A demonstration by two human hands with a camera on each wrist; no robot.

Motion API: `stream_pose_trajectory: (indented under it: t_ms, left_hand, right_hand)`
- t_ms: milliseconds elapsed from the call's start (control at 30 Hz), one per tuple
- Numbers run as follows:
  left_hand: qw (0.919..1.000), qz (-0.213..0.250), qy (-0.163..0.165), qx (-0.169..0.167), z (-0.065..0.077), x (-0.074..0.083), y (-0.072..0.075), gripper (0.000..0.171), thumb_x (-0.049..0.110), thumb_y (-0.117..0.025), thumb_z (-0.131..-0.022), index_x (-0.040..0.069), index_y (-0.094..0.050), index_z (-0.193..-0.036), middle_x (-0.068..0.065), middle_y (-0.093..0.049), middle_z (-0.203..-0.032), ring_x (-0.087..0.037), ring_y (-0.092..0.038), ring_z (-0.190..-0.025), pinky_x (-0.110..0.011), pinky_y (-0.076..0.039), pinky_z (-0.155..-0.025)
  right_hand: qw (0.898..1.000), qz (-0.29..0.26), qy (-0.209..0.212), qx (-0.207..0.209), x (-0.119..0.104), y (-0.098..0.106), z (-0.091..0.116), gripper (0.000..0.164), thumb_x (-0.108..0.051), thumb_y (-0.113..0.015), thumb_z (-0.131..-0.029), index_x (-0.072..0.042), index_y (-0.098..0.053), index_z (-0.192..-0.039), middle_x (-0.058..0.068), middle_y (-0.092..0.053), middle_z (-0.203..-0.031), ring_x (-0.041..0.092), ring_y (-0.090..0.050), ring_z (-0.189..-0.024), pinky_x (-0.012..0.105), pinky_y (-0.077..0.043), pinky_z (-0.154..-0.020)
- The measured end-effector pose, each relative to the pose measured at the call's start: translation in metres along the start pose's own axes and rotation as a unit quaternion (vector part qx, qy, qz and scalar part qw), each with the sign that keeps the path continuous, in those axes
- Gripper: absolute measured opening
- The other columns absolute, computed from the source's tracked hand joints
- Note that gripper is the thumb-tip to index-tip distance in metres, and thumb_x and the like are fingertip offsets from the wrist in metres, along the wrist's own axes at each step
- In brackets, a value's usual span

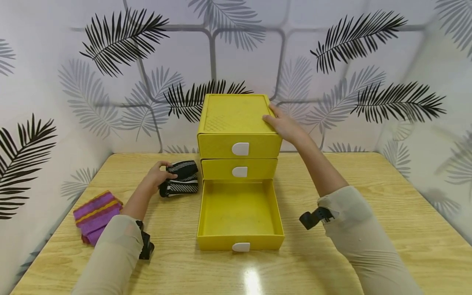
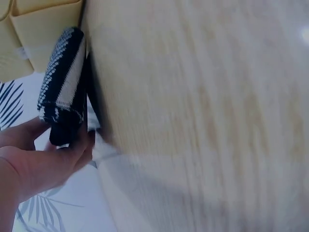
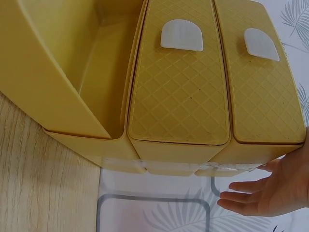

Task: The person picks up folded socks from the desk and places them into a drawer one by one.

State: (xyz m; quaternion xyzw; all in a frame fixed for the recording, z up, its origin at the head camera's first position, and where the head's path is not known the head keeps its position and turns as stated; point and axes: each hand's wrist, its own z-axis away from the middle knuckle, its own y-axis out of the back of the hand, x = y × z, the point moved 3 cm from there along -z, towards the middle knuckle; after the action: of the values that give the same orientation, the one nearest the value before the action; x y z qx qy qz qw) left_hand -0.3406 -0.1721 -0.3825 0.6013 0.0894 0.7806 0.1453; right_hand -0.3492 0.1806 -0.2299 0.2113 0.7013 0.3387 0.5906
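A folded black-and-white knit sock point(image 1: 183, 180) lies on the table left of the yellow drawer unit point(image 1: 236, 112). My left hand point(image 1: 157, 177) holds its left edge, thumb on the near side. In the left wrist view the sock point(image 2: 65, 82) appears tilted on edge, with fingers point(image 2: 79, 150) beneath it. My right hand point(image 1: 285, 123) rests on the unit's top right edge. The right wrist view shows its straight fingers point(image 3: 246, 195) spread beside the unit's side. Below two closed drawers, the bottom drawer point(image 1: 240, 242) is pulled out with nothing in it.
A folded purple sock point(image 1: 96, 217) with yellow stripes lies at the left of the wooden table point(image 1: 177, 262), beside my left forearm. White tabs mark the drawer fronts. Behind the table hangs a leaf-patterned backdrop point(image 1: 243, 61).
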Motion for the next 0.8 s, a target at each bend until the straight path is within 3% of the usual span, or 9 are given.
stream_pose_trajectory:
  t_ms: [133,200,233,300,333,433,467,567,800]
  left_hand:
    - [0.9965,0.002,0.000,-0.084,0.001,-0.001,-0.001,0.049,0.005,-0.049,-0.095,0.002,-0.033,-0.141,-0.023,-0.013,-0.148,-0.017,-0.044,-0.094,-0.024,-0.038,-0.068]
    - [0.9930,0.009,0.002,-0.118,0.001,-0.003,-0.002,0.050,0.003,-0.046,-0.096,0.002,-0.029,-0.143,-0.022,-0.008,-0.149,-0.018,-0.045,-0.101,-0.021,-0.037,-0.062]
    - [0.9923,0.008,0.002,-0.123,0.001,-0.004,-0.002,0.050,0.003,-0.046,-0.096,0.003,-0.030,-0.143,-0.021,-0.007,-0.150,-0.018,-0.045,-0.095,-0.020,-0.036,-0.059]
    - [0.9912,0.012,0.005,-0.131,0.002,-0.006,-0.002,0.051,0.003,-0.046,-0.096,0.004,-0.029,-0.144,-0.020,-0.004,-0.150,-0.027,-0.039,-0.116,-0.021,-0.033,-0.057]
    - [0.9914,0.014,0.007,-0.130,0.002,-0.007,-0.002,0.051,0.004,-0.047,-0.095,0.005,-0.030,-0.144,-0.019,-0.004,-0.150,-0.027,-0.035,-0.120,-0.021,-0.033,-0.057]
    - [0.9937,0.017,0.012,-0.111,0.003,-0.012,0.000,0.051,0.006,-0.050,-0.095,0.008,-0.033,-0.143,-0.020,-0.015,-0.149,-0.018,-0.051,-0.090,-0.021,-0.033,-0.052]
    - [0.9938,0.022,0.012,-0.109,0.004,-0.013,0.000,0.052,0.006,-0.050,-0.095,0.007,-0.032,-0.143,-0.021,-0.017,-0.148,-0.016,-0.054,-0.094,-0.021,-0.035,-0.053]
    - [0.9960,0.022,0.001,-0.087,0.007,-0.017,0.004,0.052,0.007,-0.052,-0.094,0.008,-0.035,-0.143,-0.021,-0.033,-0.139,-0.004,-0.039,-0.052,-0.019,-0.034,-0.048]
    - [0.9960,0.058,-0.023,-0.063,0.030,-0.010,0.019,0.055,0.009,-0.053,-0.093,0.007,-0.032,-0.144,-0.017,-0.042,-0.125,-0.003,-0.052,-0.059,-0.019,-0.044,-0.052]
  right_hand:
    - [1.000,0.006,-0.001,0.000,0.000,0.000,0.000,0.062,-0.033,-0.035,-0.099,-0.008,-0.006,-0.148,0.013,-0.007,-0.151,0.028,-0.006,-0.136,0.043,-0.006,-0.108]
    - [1.000,0.007,-0.001,0.000,0.000,0.000,0.000,0.062,-0.033,-0.035,-0.099,-0.008,-0.006,-0.148,0.013,-0.007,-0.151,0.028,-0.006,-0.136,0.043,-0.006,-0.108]
    - [1.000,0.007,0.000,0.001,0.000,0.000,0.000,0.062,-0.033,-0.035,-0.099,-0.008,-0.007,-0.148,0.013,-0.007,-0.151,0.028,-0.006,-0.136,0.043,-0.006,-0.108]
    - [1.000,0.007,0.001,0.000,0.000,0.000,0.000,0.062,-0.033,-0.035,-0.099,-0.008,-0.007,-0.148,0.013,-0.007,-0.151,0.028,-0.006,-0.136,0.043,-0.006,-0.108]
    - [1.000,0.008,0.001,0.000,0.000,0.000,-0.001,0.063,-0.033,-0.035,-0.099,-0.007,-0.006,-0.148,0.013,-0.007,-0.151,0.028,-0.006,-0.136,0.043,-0.006,-0.108]
    - [1.000,0.009,0.002,-0.001,0.001,-0.001,-0.001,0.063,-0.033,-0.035,-0.099,-0.007,-0.006,-0.148,0.013,-0.007,-0.151,0.029,-0.006,-0.136,0.043,-0.006,-0.108]
    - [1.000,0.009,0.002,-0.003,0.001,-0.002,-0.001,0.063,-0.033,-0.035,-0.099,-0.007,-0.006,-0.148,0.013,-0.007,-0.151,0.029,-0.005,-0.136,0.043,-0.005,-0.108]
    - [1.000,0.007,0.000,-0.003,0.001,-0.003,-0.001,0.063,-0.033,-0.035,-0.099,-0.007,-0.006,-0.148,0.013,-0.007,-0.151,0.029,-0.006,-0.136,0.043,-0.006,-0.108]
    - [1.000,0.006,0.006,0.004,0.001,0.000,-0.001,0.062,-0.033,-0.035,-0.099,-0.007,-0.007,-0.148,0.014,-0.009,-0.151,0.029,-0.008,-0.136,0.043,-0.007,-0.108]
